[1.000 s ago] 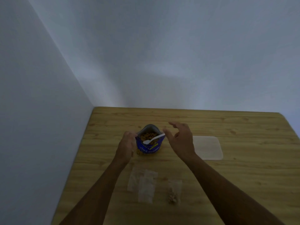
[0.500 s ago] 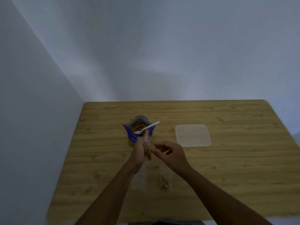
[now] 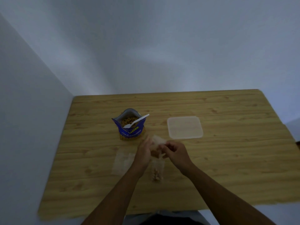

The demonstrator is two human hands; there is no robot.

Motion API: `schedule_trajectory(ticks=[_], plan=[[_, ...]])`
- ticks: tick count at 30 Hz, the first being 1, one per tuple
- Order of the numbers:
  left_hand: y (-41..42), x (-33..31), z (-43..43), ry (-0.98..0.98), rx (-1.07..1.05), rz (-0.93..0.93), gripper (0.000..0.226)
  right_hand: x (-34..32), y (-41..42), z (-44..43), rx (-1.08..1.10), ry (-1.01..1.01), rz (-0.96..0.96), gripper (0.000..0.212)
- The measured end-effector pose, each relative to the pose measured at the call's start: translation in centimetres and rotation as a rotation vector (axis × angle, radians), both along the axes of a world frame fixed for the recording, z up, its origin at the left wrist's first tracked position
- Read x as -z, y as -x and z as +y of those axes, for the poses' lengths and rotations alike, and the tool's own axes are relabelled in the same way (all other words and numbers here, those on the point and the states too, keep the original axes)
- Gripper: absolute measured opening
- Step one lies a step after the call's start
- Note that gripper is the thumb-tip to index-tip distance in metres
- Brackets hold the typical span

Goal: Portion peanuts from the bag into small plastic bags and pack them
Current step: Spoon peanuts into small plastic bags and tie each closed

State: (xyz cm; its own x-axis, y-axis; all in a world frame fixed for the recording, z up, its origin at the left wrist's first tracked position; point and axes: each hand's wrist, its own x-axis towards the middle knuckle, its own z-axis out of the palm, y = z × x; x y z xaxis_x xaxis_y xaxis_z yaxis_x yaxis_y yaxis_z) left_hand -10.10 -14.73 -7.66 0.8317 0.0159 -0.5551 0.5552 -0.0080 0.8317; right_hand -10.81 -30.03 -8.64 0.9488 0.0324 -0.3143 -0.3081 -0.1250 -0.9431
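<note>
Just near of the peanut bag [image 3: 129, 129], the left hand [image 3: 143, 154] and right hand [image 3: 176, 151] gripped a blurred clear bag [image 3: 158, 142] between them, contents indistinct; a filled bag [image 3: 157, 172] lay partly hidden beneath them.

Yellow and white lettering on blue peanut bag [image 3: 131, 132], too blurred for reading.
</note>
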Motion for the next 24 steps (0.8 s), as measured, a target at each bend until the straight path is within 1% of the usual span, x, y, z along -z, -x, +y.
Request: schedule_trajectory(ticks=[1,2,4,6,9,12,14,15,18,20,21,23,24], plan=[[0.5,-0.1,-0.1,-0.030,0.043,-0.025,0.036,0.4,0.2,-0.5,0.019,-0.025,0.062,0.011],[1.0,0.1,-0.2,-0.057,0.077,-0.048,0.030,0.9,0.4,-1.1,0.032,-0.044,0.116,0.011],[1.9,0.9,-0.4,-0.109,0.115,-0.070,0.020,1.7,0.8,-2.1,0.040,-0.057,0.191,0.010],[2.6,1.8,-0.7,-0.144,0.111,-0.062,0.013,2.4,1.3,-2.7,0.051,-0.057,0.250,0.010],[3.1,2.9,-1.5,-0.239,0.122,-0.044,0.008,3.5,2.2,-3.4,0.067,0.044,0.283,0.008],[3.8,4.3,-2.1,-0.281,0.175,0.017,0.004,4.7,3.1,-4.0,-0.024,0.300,0.233,0.009],[4.2,5.1,-2.2,-0.357,0.225,-0.007,0.007,4.9,3.6,-4.3,-0.089,0.472,0.191,0.005],[4.3,5.2,-2.2,-0.398,0.246,-0.034,0.009,5.0,3.8,-4.4,-0.117,0.540,0.168,0.009],[4.6,5.0,-1.5,-0.527,0.270,-0.108,0.015,5.0,4.2,-4.6,-0.207,0.695,0.144,0.033],[4.6,5.1,-0.1,-0.581,0.187,-0.132,0.015,4.8,4.2,-4.3,-0.187,0.794,0.119,0.045],[4.5,5.2,0.7,-0.615,0.126,-0.150,0.015,4.6,4.1,-3.9,-0.154,0.841,0.066,0.046],[4.7,5.7,2.8,-0.678,0.035,-0.139,0.015,4.2,3.7,-2.8,-0.142,0.872,-0.111,0.039],[4.9,5.8,3.9,-0.702,0.004,-0.106,0.018,4.2,3.5,-2.0,-0.185,0.862,-0.182,0.034]])
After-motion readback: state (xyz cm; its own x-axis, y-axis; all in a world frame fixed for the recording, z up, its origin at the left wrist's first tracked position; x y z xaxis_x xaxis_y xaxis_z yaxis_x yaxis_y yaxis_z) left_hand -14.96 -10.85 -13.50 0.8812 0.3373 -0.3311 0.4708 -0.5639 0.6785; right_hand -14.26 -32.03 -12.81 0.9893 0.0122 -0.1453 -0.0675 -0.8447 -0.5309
